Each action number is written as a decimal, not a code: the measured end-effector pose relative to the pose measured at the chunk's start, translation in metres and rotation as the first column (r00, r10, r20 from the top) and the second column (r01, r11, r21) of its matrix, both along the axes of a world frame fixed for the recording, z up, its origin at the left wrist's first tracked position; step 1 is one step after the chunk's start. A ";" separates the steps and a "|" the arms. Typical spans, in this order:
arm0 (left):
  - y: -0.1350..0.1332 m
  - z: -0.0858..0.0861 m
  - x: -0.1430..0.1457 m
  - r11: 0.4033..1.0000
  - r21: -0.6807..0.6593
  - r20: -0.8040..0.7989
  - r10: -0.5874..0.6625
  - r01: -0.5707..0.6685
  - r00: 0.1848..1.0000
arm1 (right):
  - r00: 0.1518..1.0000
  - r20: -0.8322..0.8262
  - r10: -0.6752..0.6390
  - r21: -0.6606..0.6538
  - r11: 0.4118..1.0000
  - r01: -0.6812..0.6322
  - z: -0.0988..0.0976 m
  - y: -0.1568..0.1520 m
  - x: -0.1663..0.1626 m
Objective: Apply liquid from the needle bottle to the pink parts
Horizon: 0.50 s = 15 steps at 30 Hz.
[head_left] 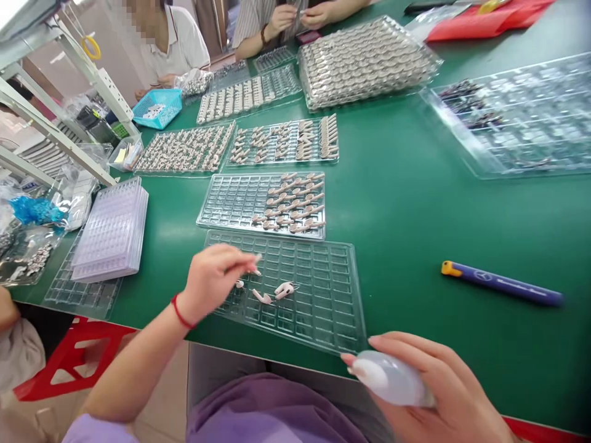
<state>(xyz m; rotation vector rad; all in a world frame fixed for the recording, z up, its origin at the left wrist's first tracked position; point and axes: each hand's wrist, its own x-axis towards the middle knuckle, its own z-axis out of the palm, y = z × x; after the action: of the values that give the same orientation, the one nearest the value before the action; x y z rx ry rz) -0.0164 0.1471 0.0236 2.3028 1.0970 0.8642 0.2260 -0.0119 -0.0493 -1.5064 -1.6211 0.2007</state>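
My left hand (210,280), with a red cord at the wrist, hovers over the near part of a clear blister tray (323,289). Its thumb and forefinger are closed on a small pale earbud part (258,259), whose exact shape is too small to tell. On the tray below lie a few white earbud pieces, among them an earbud stem (262,297) and another earbud part (284,289) with thin wires. At the table's front edge, my right hand (443,375) is wrapped round a translucent white squeeze bottle (392,376), tilted with its end toward the tray.
Behind stands a tray (231,200) partly filled with beige earbud parts. More filled trays (184,147) and a tall tray stack (364,61) lie farther back. A blue-purple pen-like tool (503,284) rests right. Stacked white trays (111,231) stand left. Two people sit opposite.
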 end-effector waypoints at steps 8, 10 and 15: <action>0.134 -0.024 0.022 0.952 0.241 -0.395 -0.081 0.188 0.915 | 0.997 0.074 -0.039 0.005 0.999 0.038 -0.002 0.018 -0.004; 0.143 -0.025 0.024 0.946 0.234 -0.436 -0.105 0.226 0.894 | 0.997 0.072 -0.034 -0.010 0.999 0.035 -0.002 0.018 -0.005; 0.146 -0.023 0.024 0.940 0.206 -0.485 -0.143 0.272 0.863 | 0.998 0.056 -0.031 -0.023 0.999 0.032 -0.002 0.020 -0.005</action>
<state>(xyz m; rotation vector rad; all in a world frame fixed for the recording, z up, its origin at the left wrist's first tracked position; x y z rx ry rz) 0.0073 0.2934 0.0004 2.8947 0.9193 0.3972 0.2215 0.0080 -0.0515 -1.5670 -1.6424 0.1626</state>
